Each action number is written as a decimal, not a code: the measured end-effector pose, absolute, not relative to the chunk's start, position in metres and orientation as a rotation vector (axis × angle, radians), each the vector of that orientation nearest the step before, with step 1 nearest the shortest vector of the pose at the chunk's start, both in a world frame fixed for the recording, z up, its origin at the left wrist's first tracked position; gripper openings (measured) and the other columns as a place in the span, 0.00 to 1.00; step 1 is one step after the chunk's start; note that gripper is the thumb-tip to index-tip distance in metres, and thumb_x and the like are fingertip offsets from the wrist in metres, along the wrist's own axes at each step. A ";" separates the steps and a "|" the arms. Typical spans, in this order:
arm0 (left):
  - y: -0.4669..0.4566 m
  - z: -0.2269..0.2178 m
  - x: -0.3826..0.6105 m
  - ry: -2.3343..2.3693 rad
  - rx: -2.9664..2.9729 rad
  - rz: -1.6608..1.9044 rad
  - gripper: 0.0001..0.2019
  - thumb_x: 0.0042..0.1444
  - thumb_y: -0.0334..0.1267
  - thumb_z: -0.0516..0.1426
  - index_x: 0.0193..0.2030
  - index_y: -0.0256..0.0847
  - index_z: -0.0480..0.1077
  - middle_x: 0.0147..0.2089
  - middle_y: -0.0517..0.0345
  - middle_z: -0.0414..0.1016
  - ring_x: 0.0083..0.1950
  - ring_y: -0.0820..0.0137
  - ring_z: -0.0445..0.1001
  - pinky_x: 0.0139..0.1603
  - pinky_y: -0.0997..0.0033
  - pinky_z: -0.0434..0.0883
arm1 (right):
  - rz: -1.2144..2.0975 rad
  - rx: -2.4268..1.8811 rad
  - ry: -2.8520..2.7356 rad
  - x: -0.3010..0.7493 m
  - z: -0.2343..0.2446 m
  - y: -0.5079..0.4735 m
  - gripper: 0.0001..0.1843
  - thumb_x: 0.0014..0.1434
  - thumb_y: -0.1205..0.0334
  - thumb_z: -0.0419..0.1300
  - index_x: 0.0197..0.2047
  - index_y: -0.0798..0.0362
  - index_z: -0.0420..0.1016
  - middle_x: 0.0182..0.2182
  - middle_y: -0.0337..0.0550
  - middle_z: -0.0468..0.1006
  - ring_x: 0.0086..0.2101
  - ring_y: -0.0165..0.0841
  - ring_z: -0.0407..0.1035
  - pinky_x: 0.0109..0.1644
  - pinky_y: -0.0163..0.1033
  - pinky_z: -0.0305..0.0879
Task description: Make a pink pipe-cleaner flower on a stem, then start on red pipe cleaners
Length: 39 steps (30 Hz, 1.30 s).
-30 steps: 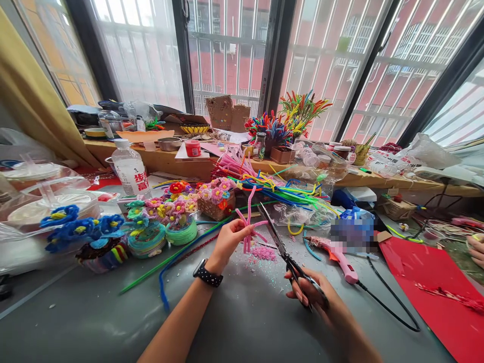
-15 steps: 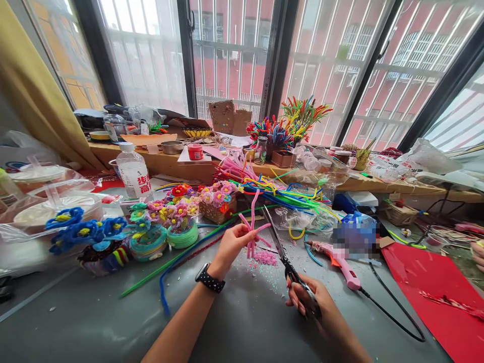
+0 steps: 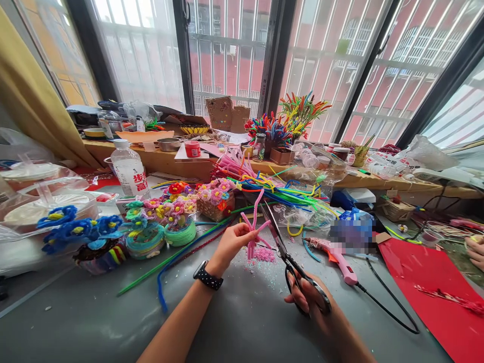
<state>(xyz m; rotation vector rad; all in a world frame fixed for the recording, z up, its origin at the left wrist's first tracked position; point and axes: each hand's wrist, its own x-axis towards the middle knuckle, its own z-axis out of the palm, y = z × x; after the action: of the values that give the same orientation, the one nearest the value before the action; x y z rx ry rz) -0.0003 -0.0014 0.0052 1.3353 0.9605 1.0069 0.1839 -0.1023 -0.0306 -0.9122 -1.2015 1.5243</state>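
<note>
My left hand [image 3: 230, 243] pinches a small bundle of pink pipe cleaners [image 3: 254, 227], whose ends fan out up and to the right. My right hand [image 3: 308, 297] grips the handles of black scissors [image 3: 287, 254]. The blades are slightly apart and angled up-left, their tips right beside the pink stems. A heap of pink fluff trimmings [image 3: 262, 254] lies on the grey table [image 3: 94, 312] just under the bundle. A black dotted watch sits on my left wrist.
Pipe-cleaner flower baskets [image 3: 162, 224] and blue flowers [image 3: 75, 229] stand to the left. A pile of loose coloured pipe cleaners [image 3: 280, 189] lies behind, with a water bottle [image 3: 129, 171]. A pink glue gun [image 3: 336, 257] with black cord and red paper [image 3: 438, 287] lie right. Another person's hand [image 3: 475, 249] shows at the right edge.
The scissor blades have shifted a little closer to the pink bundle and opened slightly at the handles. My left hand keeps holding the bundle in about the same place.
</note>
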 end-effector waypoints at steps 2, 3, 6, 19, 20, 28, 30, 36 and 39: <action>-0.002 0.005 0.000 0.951 1.337 1.006 0.13 0.40 0.44 0.59 0.24 0.33 0.68 0.24 0.56 0.72 0.26 0.74 0.68 0.29 0.75 0.61 | 1.529 -0.893 -1.187 0.183 -0.031 -0.102 0.20 0.48 0.45 0.54 0.29 0.56 0.64 0.14 0.30 0.53 0.17 0.22 0.45 0.35 0.38 0.62; -0.002 0.004 0.000 0.948 1.334 1.002 0.13 0.40 0.44 0.59 0.24 0.33 0.68 0.25 0.56 0.72 0.27 0.73 0.68 0.30 0.75 0.62 | 1.535 -0.876 -1.174 0.182 -0.032 -0.102 0.20 0.48 0.45 0.54 0.29 0.56 0.64 0.14 0.30 0.53 0.17 0.22 0.45 0.35 0.38 0.62; -0.002 0.002 0.002 0.957 1.308 0.985 0.13 0.40 0.44 0.59 0.25 0.33 0.68 0.26 0.55 0.72 0.28 0.73 0.68 0.31 0.75 0.63 | 1.555 -0.845 -1.124 0.180 -0.036 -0.101 0.20 0.49 0.45 0.54 0.29 0.56 0.64 0.15 0.30 0.54 0.17 0.22 0.45 0.33 0.37 0.62; 0.002 0.000 -0.001 0.930 1.253 0.973 0.14 0.39 0.45 0.60 0.25 0.34 0.68 0.26 0.55 0.72 0.27 0.73 0.68 0.30 0.75 0.64 | 1.582 -0.824 -1.135 0.177 -0.036 -0.103 0.21 0.48 0.43 0.53 0.29 0.56 0.64 0.16 0.31 0.55 0.17 0.22 0.45 0.36 0.39 0.61; 0.001 -0.001 0.000 0.925 1.253 0.957 0.14 0.39 0.45 0.60 0.25 0.34 0.68 0.26 0.55 0.72 0.28 0.73 0.69 0.31 0.75 0.64 | 1.600 -0.793 -1.129 0.177 -0.036 -0.103 0.22 0.48 0.43 0.53 0.29 0.56 0.64 0.17 0.31 0.55 0.18 0.22 0.45 0.37 0.39 0.61; -0.001 0.001 0.001 0.899 1.245 0.874 0.14 0.39 0.45 0.60 0.25 0.34 0.68 0.26 0.56 0.72 0.27 0.74 0.68 0.30 0.76 0.64 | 1.540 -0.779 -1.185 0.179 -0.037 -0.103 0.23 0.47 0.41 0.52 0.28 0.55 0.63 0.16 0.31 0.52 0.17 0.23 0.43 0.36 0.41 0.62; -0.001 0.001 0.002 0.882 1.224 0.872 0.13 0.38 0.44 0.60 0.24 0.34 0.68 0.26 0.56 0.72 0.27 0.74 0.68 0.31 0.75 0.64 | 1.477 -0.838 -1.206 0.178 -0.035 -0.104 0.23 0.46 0.40 0.52 0.26 0.55 0.63 0.15 0.30 0.52 0.17 0.23 0.43 0.33 0.39 0.62; 0.000 -0.001 0.002 0.873 1.167 0.868 0.13 0.37 0.43 0.61 0.24 0.34 0.68 0.25 0.57 0.71 0.26 0.75 0.68 0.31 0.75 0.64 | 1.456 -0.913 -1.190 0.172 -0.029 -0.105 0.23 0.43 0.40 0.55 0.24 0.54 0.62 0.13 0.29 0.51 0.15 0.22 0.46 0.28 0.36 0.63; 0.001 -0.003 0.002 0.894 1.171 0.874 0.13 0.37 0.42 0.61 0.24 0.33 0.68 0.25 0.56 0.72 0.26 0.75 0.68 0.31 0.75 0.64 | 1.431 -0.969 -1.197 0.173 -0.032 -0.103 0.21 0.48 0.45 0.55 0.18 0.53 0.57 0.09 0.29 0.51 0.14 0.23 0.50 0.24 0.34 0.62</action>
<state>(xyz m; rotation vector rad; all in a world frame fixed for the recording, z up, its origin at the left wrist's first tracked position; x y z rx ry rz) 0.0020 0.0007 -0.0029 1.1713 0.8944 0.8737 0.1733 -0.1030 -0.0322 -0.9694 -1.1967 1.4311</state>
